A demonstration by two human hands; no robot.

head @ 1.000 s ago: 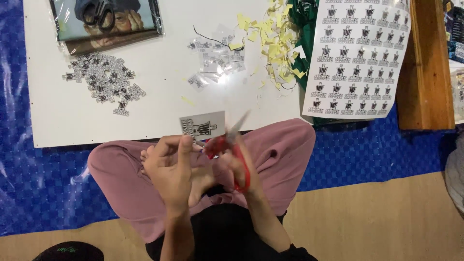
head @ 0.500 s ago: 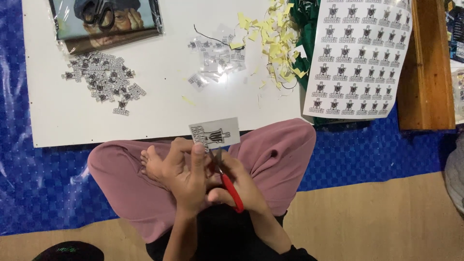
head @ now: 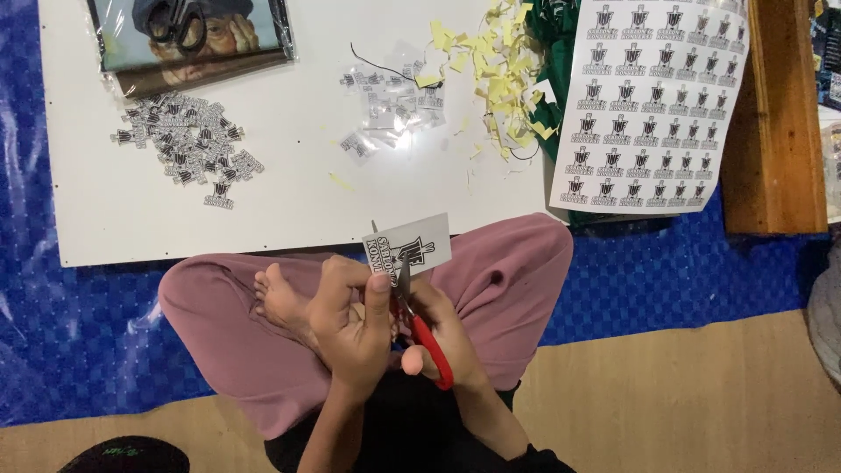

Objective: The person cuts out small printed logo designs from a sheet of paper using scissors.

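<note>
- The board [head: 289, 210] lies flat on the blue mat [head: 666, 271] as it did a second ago — nothing on it has been moved.
- The printed sheet [head: 653, 101] at the board's right edge is kept in the same place, with rows of small printed marks uncut.
- The heap of cut-outs [head: 184, 144] at the upper left, the clear scraps [head: 390, 105] in the middle and the yellow strips [head: 491, 61] beside them are unchanged.
- The left hand [head: 350, 320] has been drawn closer over the lap; it is clamped on the sticker [head: 409, 245], thumb up against its lower edge.
- The sticker, pinched above the knees just short of the board's near edge, has been turned since a second ago — the printed face is now shown slanted.
- The right hand [head: 442, 337] is closed about the red handles of the scissors [head: 412, 302]; the blades, raised and open a second ago, are now brought to the sticker's lower edge, so a fresh cut along the outline is judged to be under way.
</note>
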